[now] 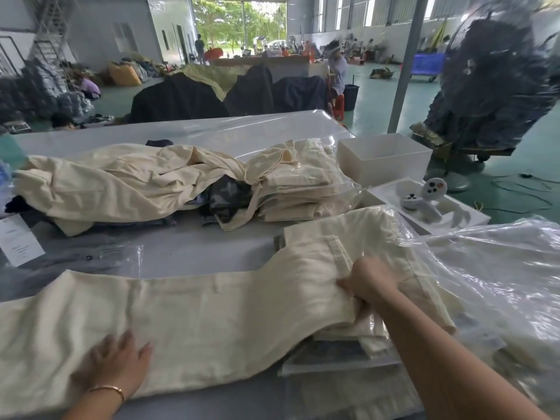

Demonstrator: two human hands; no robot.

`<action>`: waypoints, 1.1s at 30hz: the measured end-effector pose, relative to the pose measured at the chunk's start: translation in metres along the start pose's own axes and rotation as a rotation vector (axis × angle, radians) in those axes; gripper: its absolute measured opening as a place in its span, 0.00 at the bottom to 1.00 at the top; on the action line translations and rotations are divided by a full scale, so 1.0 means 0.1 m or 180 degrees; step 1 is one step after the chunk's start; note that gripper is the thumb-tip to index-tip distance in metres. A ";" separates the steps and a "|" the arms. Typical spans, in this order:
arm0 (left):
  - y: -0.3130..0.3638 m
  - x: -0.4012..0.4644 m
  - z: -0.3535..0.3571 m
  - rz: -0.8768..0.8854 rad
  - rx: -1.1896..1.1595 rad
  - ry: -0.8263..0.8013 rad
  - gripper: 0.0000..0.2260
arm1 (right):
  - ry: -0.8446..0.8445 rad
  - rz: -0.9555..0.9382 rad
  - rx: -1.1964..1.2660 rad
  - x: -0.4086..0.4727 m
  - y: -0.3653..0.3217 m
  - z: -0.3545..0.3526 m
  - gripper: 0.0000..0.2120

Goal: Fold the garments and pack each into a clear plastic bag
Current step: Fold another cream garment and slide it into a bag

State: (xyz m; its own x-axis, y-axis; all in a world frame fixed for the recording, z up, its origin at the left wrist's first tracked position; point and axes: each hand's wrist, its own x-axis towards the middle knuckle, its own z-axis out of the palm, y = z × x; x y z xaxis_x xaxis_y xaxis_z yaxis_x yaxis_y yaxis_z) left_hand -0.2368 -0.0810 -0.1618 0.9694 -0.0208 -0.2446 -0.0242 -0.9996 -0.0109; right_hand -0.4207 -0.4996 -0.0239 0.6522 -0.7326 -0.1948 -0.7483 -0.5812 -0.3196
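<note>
We press our left hand [116, 363] flat, fingers spread, on the cream trousers [197, 316] at the table's [194, 253] near edge; our right hand [368, 281] pinches their fabric.

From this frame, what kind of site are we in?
Probably a garment packing warehouse: a stack of bagged folded garments on the table, heaps of clothing on the green floor, and an open loading door behind.

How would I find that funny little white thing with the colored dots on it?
Start at the big white box on the table's far right side. Just in front of it sits a shallow white tray, and the controller lies inside. It's the only small, hard plastic thing there, round-headed with buttons, while everything around it is cloth or crinkly bags.
</note>
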 end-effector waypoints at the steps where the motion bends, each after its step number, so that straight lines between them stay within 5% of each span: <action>1: 0.03 -0.01 0.02 0.0016 0.0022 -0.0038 0.28 | 0.0044 -0.0014 0.0067 0.00 0.01 -0.01 0.12; 11: 0.00 -0.16 -0.10 0.0010 0.0083 -0.0288 0.31 | 0.0499 -0.0187 -0.0174 -0.01 0.10 0.06 0.04; 14: 0.18 -0.26 -0.34 -0.0137 -0.0125 -0.0444 0.32 | 0.0492 -0.0180 -0.0483 -0.03 0.07 0.04 0.09; 23: 2.43 -0.95 -1.11 0.2180 -0.0860 0.0194 0.22 | -0.0452 -0.0277 0.0487 -0.17 0.02 -0.17 0.32; 28: 3.35 -1.22 -1.26 0.2135 -0.1413 -0.0004 0.20 | 0.0032 -0.0270 0.0324 -0.34 0.14 0.06 0.26; 33: 3.91 -1.20 -1.21 0.2062 -0.0850 -0.0193 0.25 | 0.0094 -0.0432 0.0490 -0.46 0.27 0.14 0.21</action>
State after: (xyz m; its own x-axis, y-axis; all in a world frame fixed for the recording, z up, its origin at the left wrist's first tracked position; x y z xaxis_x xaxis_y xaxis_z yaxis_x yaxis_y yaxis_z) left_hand -0.3326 -0.4716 -0.0192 0.7645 -0.6204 -0.1751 -0.5239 -0.7563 0.3918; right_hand -0.4690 -0.4769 -0.0362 0.7403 -0.6626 -0.1138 -0.6250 -0.6160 -0.4795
